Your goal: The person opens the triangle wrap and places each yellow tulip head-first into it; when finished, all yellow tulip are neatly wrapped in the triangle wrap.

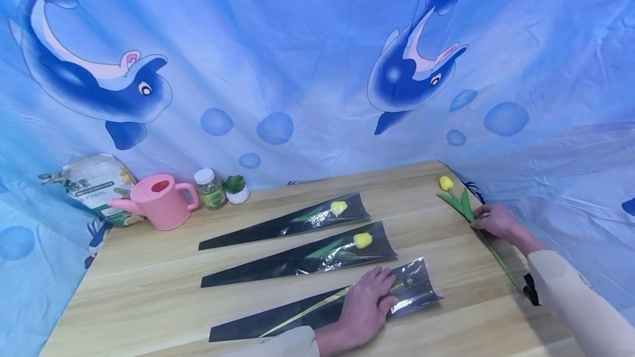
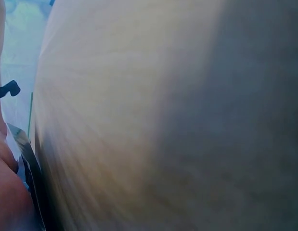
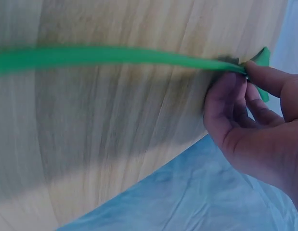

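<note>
My right hand (image 1: 498, 221) pinches the green stem of a yellow artificial tulip (image 1: 446, 183) between thumb and fingers, over the table's right side. Its long stem (image 3: 120, 55) crosses the right wrist view, with the leaves beyond the fingertips. My left hand (image 1: 364, 304) rests on the nearest black flower sleeve (image 1: 292, 315), fingers laid over its clear front and partly covering it. A thin yellow strip runs along that sleeve. Farther back lie two more sleeves, a middle one (image 1: 248, 271) and a far one (image 1: 248, 234), each with a yellow tulip inside.
Along the table's back left stand a pink watering can (image 1: 161, 205), a white-capped jar (image 1: 210, 189), a small potted plant (image 1: 237, 189) and a printed bag (image 1: 96, 180). A blue dolphin-print curtain (image 1: 317, 70) hangs behind the wooden table (image 1: 149, 280).
</note>
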`<state>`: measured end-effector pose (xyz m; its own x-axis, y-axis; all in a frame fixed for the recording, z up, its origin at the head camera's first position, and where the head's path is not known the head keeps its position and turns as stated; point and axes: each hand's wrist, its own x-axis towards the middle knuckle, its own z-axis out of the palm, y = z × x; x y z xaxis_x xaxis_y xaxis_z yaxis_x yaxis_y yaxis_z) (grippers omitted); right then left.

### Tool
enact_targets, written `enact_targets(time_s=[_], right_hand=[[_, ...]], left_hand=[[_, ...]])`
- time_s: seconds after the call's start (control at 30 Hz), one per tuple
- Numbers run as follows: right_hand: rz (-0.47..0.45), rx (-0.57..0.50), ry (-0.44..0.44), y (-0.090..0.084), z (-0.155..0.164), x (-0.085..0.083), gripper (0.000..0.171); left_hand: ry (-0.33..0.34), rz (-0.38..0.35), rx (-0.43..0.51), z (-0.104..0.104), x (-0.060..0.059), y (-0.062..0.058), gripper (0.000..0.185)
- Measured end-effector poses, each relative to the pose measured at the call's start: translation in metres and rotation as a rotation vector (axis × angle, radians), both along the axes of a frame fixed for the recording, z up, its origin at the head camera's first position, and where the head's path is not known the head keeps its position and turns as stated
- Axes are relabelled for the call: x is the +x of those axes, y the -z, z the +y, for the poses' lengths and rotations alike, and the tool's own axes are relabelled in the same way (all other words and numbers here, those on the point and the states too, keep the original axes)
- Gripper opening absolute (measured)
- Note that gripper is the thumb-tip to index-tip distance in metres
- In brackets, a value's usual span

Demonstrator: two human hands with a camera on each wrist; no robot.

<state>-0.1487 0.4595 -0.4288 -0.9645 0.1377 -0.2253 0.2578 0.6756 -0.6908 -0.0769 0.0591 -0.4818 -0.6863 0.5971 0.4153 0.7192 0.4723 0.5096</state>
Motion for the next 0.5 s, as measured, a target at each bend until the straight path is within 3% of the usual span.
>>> enact_targets(time_s=[0.27, 0.37, 0.5], right_hand=[[-0.123, -0.264, 0.030, 0.000, -0.007, 0.002, 0.054], [-0.131, -0.333, 0.015, -0.003, -0.014, 0.000, 0.058], [-0.118, -0.400, 0.004, -0.006, -0.023, 0.000, 0.057]], left_hand=[[0.022, 0.069, 0.015, 0.001, -0.003, 0.001, 0.034], [0.020, 0.099, 0.019, 0.002, -0.005, 0.001, 0.033], [0.022, 0.075, 0.017, 0.002, -0.006, 0.000, 0.035]])
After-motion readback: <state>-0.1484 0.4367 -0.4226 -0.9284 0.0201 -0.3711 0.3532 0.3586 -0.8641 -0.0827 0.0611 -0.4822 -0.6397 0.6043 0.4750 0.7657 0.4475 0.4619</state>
